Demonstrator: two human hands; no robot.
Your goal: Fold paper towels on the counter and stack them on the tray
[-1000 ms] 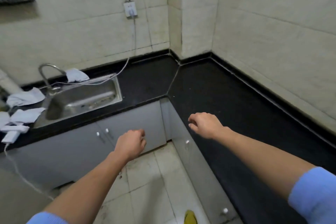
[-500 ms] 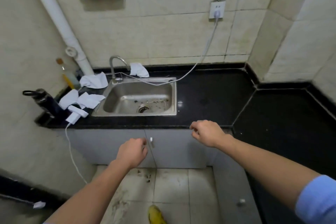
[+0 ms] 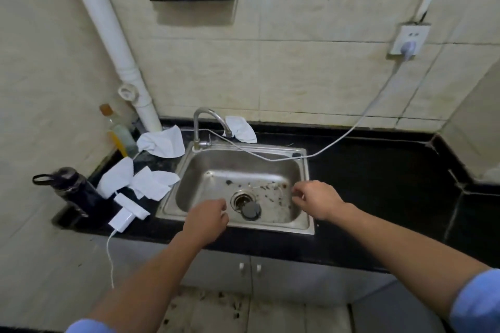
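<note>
The person stands at a black surface (image 3: 378,176) with both forearms stretched forward over the steel sink (image 3: 168,199) set into it. The left hand (image 3: 207,220) hangs above the sink's front rim, its fingers loosely curled and its grip holding nothing. The right hand (image 3: 318,200) hovers over the right side of the basin, thumb and forefinger close together in a slack grip that is likewise empty.

The paper towels (image 3: 153,182) lie crumpled and unfolded toward the left end of the surface. Two sit between the sink's left rim and a black bottle (image 3: 73,186) that stands near the front left corner. Another lies at the back left, beside the foot of a white pipe (image 3: 108,35). One more rests behind the faucet (image 3: 196,130), against the back edge.

Just in front of the two left towels a white charger (image 3: 122,220) lies at the front edge of the surface. A clear bottle (image 3: 119,132) with an orange cap stands in the back left corner. A round black plug (image 3: 250,210) lies in the stained basin, just beside the drain.
</note>
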